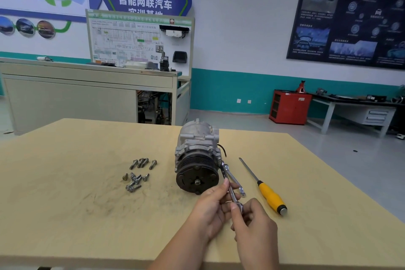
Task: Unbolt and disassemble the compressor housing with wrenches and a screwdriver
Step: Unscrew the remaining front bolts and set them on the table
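Our left hand (210, 210) and right hand (255, 223) are both bare. Closest to the grip, the thumbs (234, 209) end in short, plain nails. Back from the grip, both forearms (175, 254) are bare all the way to the lower edge of view.

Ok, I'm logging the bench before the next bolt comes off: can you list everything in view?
silver metal compressor with black pulley: one, silver and black, table centre.
loose steel bolts: roughly ten, grey, left of compressor.
held silver wrench: one, head at compressor's right side.
second silver wrench: one, flat on table beside it.
yellow-handled screwdriver: one, right of wrenches.
beige table: one, foreground.
red metal cabinet: one, by back wall.
left hand: fingers pinch held wrench's shaft.
right hand: grips its near end.
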